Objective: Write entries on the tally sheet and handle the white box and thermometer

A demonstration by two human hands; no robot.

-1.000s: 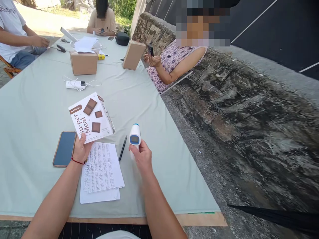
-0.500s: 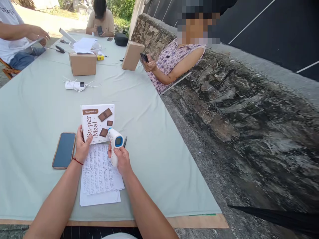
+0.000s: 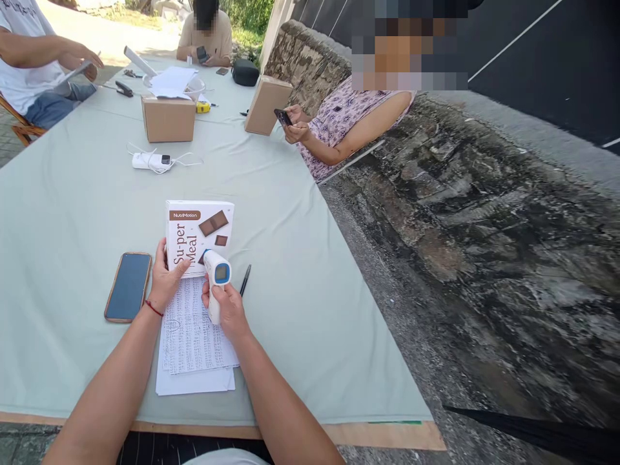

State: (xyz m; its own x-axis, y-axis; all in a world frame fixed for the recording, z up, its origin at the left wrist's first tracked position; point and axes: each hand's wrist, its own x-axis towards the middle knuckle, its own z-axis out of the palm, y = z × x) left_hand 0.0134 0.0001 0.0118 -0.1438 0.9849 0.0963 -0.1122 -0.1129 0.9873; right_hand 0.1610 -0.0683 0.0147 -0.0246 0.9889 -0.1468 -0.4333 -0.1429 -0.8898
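Note:
My left hand grips the lower left edge of a white box printed "NutriMotion Su-per Meal" with brown chocolate pieces, its thumb across the front. The box is held up, its face toward me. In my right hand is a white and blue infrared thermometer, wrapped by the fingers, its small screen turned to me. The thermometer's front end overlaps the lower part of the box; whether they touch I cannot tell. Printed sheets lie below both hands. A black pen rests right of the thermometer.
A smartphone lies left of my left hand on the cloth-covered table. Farther off are a white corded device, a cardboard box under papers, and another carton. Three people sit around the table; one is at the right edge.
The thermometer has shifted left relative to the box, covering more of its lower pictures and leaving more of the pen visible. The whole view has shifted slightly.

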